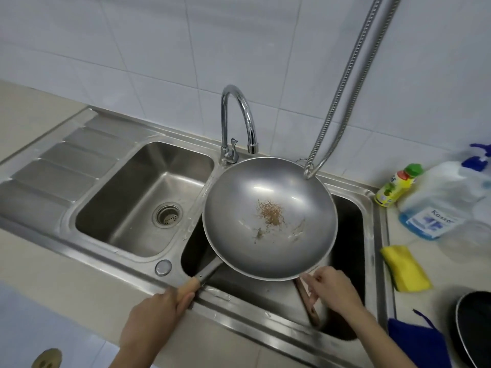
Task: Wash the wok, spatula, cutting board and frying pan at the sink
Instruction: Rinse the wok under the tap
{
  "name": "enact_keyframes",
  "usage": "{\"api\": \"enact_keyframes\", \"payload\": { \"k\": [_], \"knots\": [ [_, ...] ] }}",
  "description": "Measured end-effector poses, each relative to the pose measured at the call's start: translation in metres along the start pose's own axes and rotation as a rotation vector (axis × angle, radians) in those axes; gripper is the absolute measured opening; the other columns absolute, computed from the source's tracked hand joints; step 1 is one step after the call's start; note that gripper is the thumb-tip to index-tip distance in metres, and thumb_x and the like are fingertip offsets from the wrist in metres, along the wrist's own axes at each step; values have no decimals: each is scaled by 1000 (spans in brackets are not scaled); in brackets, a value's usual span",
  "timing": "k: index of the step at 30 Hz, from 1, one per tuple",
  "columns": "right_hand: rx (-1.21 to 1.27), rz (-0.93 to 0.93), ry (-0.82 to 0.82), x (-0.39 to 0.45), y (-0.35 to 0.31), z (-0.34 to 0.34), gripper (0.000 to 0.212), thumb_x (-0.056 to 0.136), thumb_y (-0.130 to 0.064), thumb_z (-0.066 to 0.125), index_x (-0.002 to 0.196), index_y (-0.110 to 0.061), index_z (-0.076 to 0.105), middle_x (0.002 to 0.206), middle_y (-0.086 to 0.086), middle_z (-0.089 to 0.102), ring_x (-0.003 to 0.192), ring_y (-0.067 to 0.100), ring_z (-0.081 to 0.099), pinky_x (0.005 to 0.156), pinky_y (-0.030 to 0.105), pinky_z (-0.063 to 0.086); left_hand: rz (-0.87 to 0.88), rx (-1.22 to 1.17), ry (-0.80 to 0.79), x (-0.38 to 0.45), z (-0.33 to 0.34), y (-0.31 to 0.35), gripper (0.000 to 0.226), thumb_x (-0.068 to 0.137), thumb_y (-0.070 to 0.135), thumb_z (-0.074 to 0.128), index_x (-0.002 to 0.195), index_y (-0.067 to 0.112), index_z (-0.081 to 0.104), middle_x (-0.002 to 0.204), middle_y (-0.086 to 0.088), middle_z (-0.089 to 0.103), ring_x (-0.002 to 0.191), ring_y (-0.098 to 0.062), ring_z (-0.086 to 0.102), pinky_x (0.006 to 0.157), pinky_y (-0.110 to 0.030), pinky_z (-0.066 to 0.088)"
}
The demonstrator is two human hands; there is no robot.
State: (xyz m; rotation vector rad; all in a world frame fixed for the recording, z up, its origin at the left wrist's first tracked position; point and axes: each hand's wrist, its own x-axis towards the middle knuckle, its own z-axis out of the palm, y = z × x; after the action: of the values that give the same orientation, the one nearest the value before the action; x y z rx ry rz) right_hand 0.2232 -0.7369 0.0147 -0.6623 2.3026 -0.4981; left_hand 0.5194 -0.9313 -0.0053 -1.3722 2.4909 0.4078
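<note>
The wok [269, 219] hung tilted over the right basin of the sink [370, 197], its far rim just below the tap [239, 120] spout, with brown crusted residue and pale smears at its centre. The left hand [156, 312] had its fingers curled round the wok's wooden handle at the sink's front edge; the right hand [332, 288] lay at the wok's near rim, fingers bent down toward a wooden-handled utensil, probably the spatula [308, 301], lying in the basin beneath, though whether it gripped anything could not be told. No water ran from the tap. Right of the sink, on the bench [32, 123], lay a yellow sponge [405, 269], a dish-soap bottle [398, 185] and, at the frame's edge, the dark frying pan [475, 328]. The wok's wash seemed only beginning; the next move probably called for opening the tap and fetching the sponge
</note>
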Motion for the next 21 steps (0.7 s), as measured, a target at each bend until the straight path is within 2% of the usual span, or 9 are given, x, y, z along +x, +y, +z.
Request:
{"api": "enact_keyframes", "payload": {
  "k": [3,6,9,11,14,16,17,19,21],
  "knots": [
    [-44,-166,180,22,-43,-36,36,93,-36,54,62,-19,58,55,-4,65,58,8,62,64,29,45,9,-37,-30,2,-3,-1,53,90,70,20,101,28,51,99,4,67,98,-16,65,79,-32,49],
    [-36,-403,293,77,-119,-46,18,94,-31,53,87,-17,61,80,-5,66,74,10,63,69,29,50,13,-29,-45,3,-2,-2,47,90,70,20,96,31,45,104,4,67,101,-16,64,78,-30,46],
    [-123,-568,346,134,-196,-33,35,95,-29,51,124,-9,54,120,9,55,107,25,55,93,37,45,-20,-31,-54,4,-10,2,48,90,69,22,102,30,46,109,3,67,104,-17,64,79,-30,45],
    [-68,-565,331,160,-239,-16,44,98,-28,46,137,-7,41,130,9,47,120,30,47,95,34,37,-22,-47,-43,7,-11,1,54,88,71,19,115,35,49,109,4,67,104,-15,65,83,-29,47],
    [64,-518,423,184,-280,7,42,100,-24,41,138,-7,37,127,3,49,121,30,46,92,34,38,28,-141,95,10,-1,-3,50,83,76,11,98,46,48,76,7,61,85,-8,70,71,-25,51],
    [147,-475,487,197,-288,17,40,98,-15,41,137,-5,39,127,9,49,114,32,51,89,38,42,46,-124,38,16,1,-7,62,89,73,9,78,38,59,45,6,52,43,-3,62,39,-20,46],
    [256,-432,518,202,-289,22,37,98,-13,41,134,-7,43,119,5,52,110,30,53,87,37,42,41,-109,27,17,6,-9,64,90,72,9,78,36,61,38,7,50,30,-3,53,28,-18,39],
    [421,-376,564,205,-288,33,35,96,-7,41,130,-12,50,103,-2,52,101,22,54,85,34,42,50,-68,52,16,13,-13,58,90,72,8,104,46,58,45,12,56,28,-3,50,27,-19,40],
    [447,-420,662,208,-285,46,35,93,1,43,124,-11,56,96,-2,46,88,19,54,78,33,46,63,-84,80,16,12,-15,64,82,79,-1,114,57,50,59,15,64,40,-3,60,38,-23,49]
  ]
}}
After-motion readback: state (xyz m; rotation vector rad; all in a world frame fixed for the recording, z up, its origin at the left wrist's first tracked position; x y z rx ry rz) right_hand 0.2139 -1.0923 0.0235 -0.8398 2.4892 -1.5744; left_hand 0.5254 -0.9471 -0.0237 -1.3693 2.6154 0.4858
